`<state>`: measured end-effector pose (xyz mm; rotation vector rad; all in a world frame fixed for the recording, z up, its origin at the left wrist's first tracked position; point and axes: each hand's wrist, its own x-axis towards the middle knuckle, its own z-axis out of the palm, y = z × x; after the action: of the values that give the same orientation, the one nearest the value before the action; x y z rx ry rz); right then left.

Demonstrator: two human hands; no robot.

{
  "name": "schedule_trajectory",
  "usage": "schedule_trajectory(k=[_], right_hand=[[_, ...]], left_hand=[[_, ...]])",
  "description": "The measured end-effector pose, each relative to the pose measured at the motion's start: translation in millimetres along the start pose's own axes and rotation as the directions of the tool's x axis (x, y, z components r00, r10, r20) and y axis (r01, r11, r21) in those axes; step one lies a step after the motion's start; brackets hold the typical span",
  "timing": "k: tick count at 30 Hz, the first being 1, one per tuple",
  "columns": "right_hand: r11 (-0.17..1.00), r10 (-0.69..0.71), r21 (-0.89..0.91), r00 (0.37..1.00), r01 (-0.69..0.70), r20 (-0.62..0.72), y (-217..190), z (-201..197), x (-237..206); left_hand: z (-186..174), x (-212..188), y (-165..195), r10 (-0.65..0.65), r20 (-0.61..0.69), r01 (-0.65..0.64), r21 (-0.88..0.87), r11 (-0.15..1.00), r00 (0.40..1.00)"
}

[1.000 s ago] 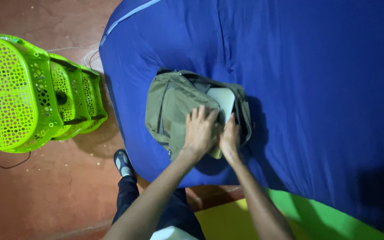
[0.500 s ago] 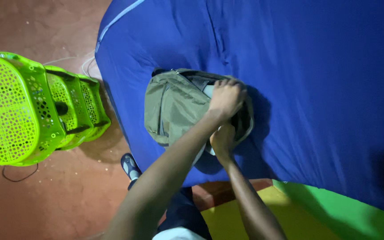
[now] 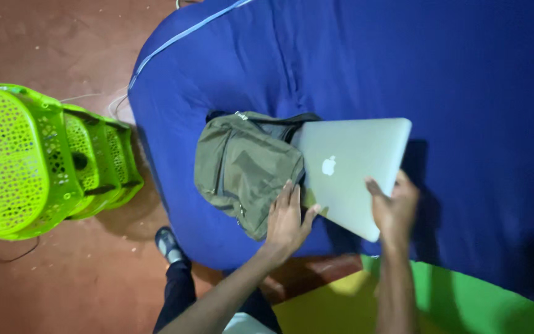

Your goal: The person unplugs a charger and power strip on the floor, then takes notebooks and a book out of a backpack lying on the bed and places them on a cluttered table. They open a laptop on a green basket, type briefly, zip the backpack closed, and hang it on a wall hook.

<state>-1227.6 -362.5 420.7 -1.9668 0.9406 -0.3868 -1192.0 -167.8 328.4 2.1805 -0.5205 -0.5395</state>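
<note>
While the silver laptop (image 3: 348,170) lay mostly outside the olive-green backpack (image 3: 246,167), both rested on a deep blue fabric surface (image 3: 477,74).

Right hand (image 3: 394,207) gripped the laptop's outer edge, fingers closed over it; the laptop's other end still sat at the bag's open mouth, lid up and tilted slightly. Left hand (image 3: 287,219) lay flat with fingers spread on the backpack's lower corner, touching the laptop's near edge, not closed on anything. The blue surface was soft and creased, with a light-blue piped seam (image 3: 180,37) along its rounded edge. Below it a green and yellow panel (image 3: 440,303) showed. The floor (image 3: 63,43) was reddish-brown and smooth. A lime-green perforated plastic stool (image 3: 38,161) stood beside the blue surface. A dark shoe (image 3: 168,244) rested on the floor.
</note>
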Motion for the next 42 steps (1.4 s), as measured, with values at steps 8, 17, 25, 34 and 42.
schedule_trajectory(k=[8, 17, 25, 34, 42], right_hand=[[0.979, -0.145, 0.088, 0.933, 0.183, -0.329, -89, -89, -65], [0.970, -0.214, 0.099, 0.973, 0.222, -0.092, -81, -18, -184], [0.954, -0.088, 0.290, 0.855, -0.075, 0.511, -97, 67, -215], [1.000, 0.001, 0.009, 0.413, -0.022, 0.911, -175, 294, -211], [0.982, -0.188, 0.146, 0.697, 0.120, 0.692, -215, 526, -294]], left_hand=[[51, 2, 56, -0.025, 0.478, 0.443, -0.792, 0.420, 0.878], [-55, 39, 35, -0.427, 0.389, 0.258, -0.907, -0.333, 0.816], [-196, -21, -100, -0.814, 0.019, -0.094, -0.992, -0.090, 0.581], [-343, -97, -283, -0.904, -0.349, 0.262, -0.874, 0.409, 0.248], [-497, -134, -410, -0.882, -0.464, 0.531, -0.728, 0.434, 0.083]])
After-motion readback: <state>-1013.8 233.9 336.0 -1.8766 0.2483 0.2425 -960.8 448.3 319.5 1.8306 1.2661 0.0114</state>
